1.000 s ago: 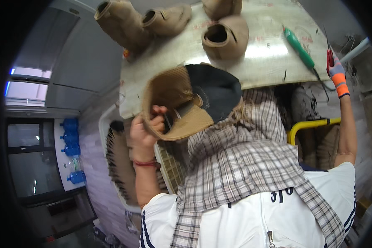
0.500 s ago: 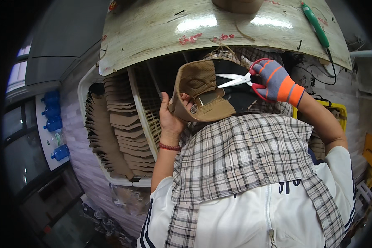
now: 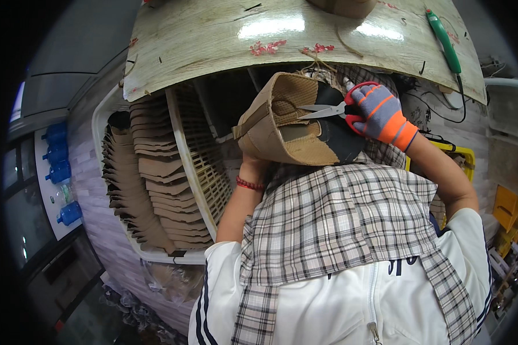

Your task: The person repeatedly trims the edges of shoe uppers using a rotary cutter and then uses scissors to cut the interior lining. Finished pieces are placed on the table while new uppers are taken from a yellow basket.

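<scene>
A tan, mesh-lined fabric piece (image 3: 259,132), curved into an open cup shape with a strap on its outside, is held up above my lap. My left hand (image 3: 254,163) supports it from below and behind; most of its fingers are hidden by the fabric. In a grey and orange striped glove, my right hand (image 3: 380,112) is closed round the red handles of a pair of scissors (image 3: 326,111). The blades are slightly parted and point left, into the opening of the tan piece. Dark material (image 3: 342,129) lies behind and under the scissors.
A white bin (image 3: 101,123) at left holds several stacked tan pieces (image 3: 170,195), beside a cream slatted crate (image 3: 216,167). Ahead is a tabletop (image 3: 213,52) with a green corded tool (image 3: 445,43). A yellow crate (image 3: 469,155) stands at right; blue water jugs (image 3: 57,152) stand far left.
The tan piece has turned and shifted slightly right, so its outer strap now shows and my left fingers are covered. The scissors have come further into its opening.
</scene>
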Demonstrator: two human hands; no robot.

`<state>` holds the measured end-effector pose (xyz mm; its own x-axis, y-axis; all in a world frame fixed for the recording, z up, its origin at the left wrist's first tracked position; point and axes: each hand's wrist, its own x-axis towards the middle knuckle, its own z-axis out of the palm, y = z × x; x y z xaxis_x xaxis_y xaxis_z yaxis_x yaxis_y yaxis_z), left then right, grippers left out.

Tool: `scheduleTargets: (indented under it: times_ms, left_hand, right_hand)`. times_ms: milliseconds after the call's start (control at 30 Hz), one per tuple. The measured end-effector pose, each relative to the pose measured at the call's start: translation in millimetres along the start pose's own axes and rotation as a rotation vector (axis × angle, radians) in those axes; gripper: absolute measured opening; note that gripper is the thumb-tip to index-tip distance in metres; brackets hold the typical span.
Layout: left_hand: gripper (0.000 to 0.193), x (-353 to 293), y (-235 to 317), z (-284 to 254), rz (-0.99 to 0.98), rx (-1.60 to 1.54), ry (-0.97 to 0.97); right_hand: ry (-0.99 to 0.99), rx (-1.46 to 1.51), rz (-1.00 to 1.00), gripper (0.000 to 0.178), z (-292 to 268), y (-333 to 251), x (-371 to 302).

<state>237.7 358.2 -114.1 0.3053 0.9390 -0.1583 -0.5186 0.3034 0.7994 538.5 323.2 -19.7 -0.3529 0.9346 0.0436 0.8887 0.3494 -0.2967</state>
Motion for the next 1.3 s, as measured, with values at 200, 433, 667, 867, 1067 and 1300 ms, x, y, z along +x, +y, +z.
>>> scheduleTargets:
  times_ms: [200,433,667,867,1067,1300]
  left_hand:
    - [0.039,4.9,4.7,17.2,-0.010,0.089,0.056]
    - [0.042,6.3,21.2,34.3,-0.093,-0.065,0.008]
    - [0.044,-0.2,9.6,26.0,0.016,0.349,0.037]
    - [0.044,2.8,24.9,40.3,-0.142,-0.038,0.048]
    - [0.044,1.4,6.6,22.2,-0.048,0.327,0.131]
    - [0.044,4.6,11.4,20.7,-0.076,0.159,0.053]
  right_hand:
    - [0.014,-0.131,-0.022,0.039,0.3,10.1,-10.0]
    - [0.162,-0.187,-0.023,0.040,-14.9,12.7,-3.8]
    - [0.072,-0.163,-0.126,0.033,-12.4,-4.9,24.1]
    - [-0.054,-0.247,0.019,0.037,-6.3,5.1,5.1]
    - [0.143,-0.211,-0.033,0.034,-19.8,-1.1,6.9]
    - [0.056,-0.247,-0.098,0.032,-1.8,3.0,22.1]
